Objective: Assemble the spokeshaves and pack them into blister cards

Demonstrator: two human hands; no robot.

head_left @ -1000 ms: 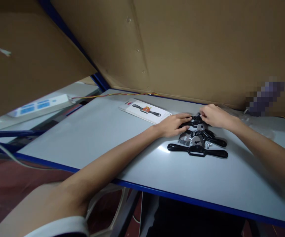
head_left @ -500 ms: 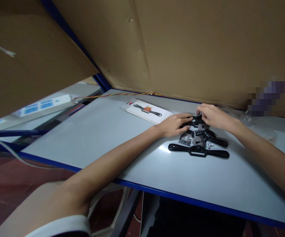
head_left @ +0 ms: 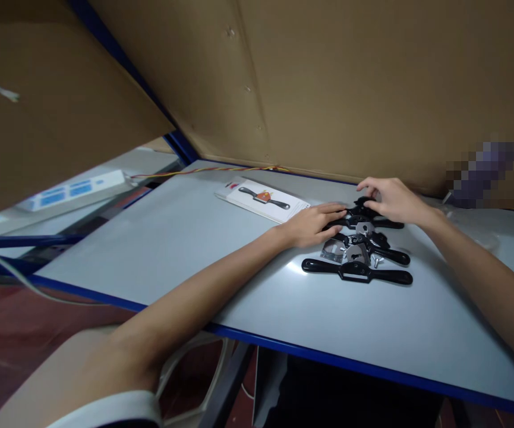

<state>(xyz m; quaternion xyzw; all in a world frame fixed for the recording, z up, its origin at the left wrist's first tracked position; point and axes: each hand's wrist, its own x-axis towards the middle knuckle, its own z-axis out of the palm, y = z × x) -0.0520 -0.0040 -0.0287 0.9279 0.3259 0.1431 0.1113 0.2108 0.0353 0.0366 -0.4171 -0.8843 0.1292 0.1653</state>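
My left hand (head_left: 312, 224) lies with fingers stretched out over the left ends of the farther black spokeshaves, thumb apart. My right hand (head_left: 393, 199) hovers at the far side of the pile, fingers curved and spread, close to a small black piece (head_left: 361, 202); no held object shows. A metal blade (head_left: 364, 228) rests on a black spokeshave (head_left: 390, 223) there. Nearer lie another spokeshave (head_left: 397, 256), a second blade (head_left: 357, 254), a small clear bag (head_left: 332, 251) and a silver thumbscrew (head_left: 377, 261). The closest spokeshave body (head_left: 357, 271) has a bare slot.
A white box (head_left: 261, 199) picturing a spokeshave lies behind my left hand. Clear plastic wrapping (head_left: 475, 232) is at the right. A power strip (head_left: 78, 189) stands at the left, with twisted wires (head_left: 203, 170) along the back edge. Cardboard panels (head_left: 350, 89) rise behind the table.
My right hand has lifted slightly and opened its fingers, moving a little right from the far spokeshave parts. My left hand stays in place.
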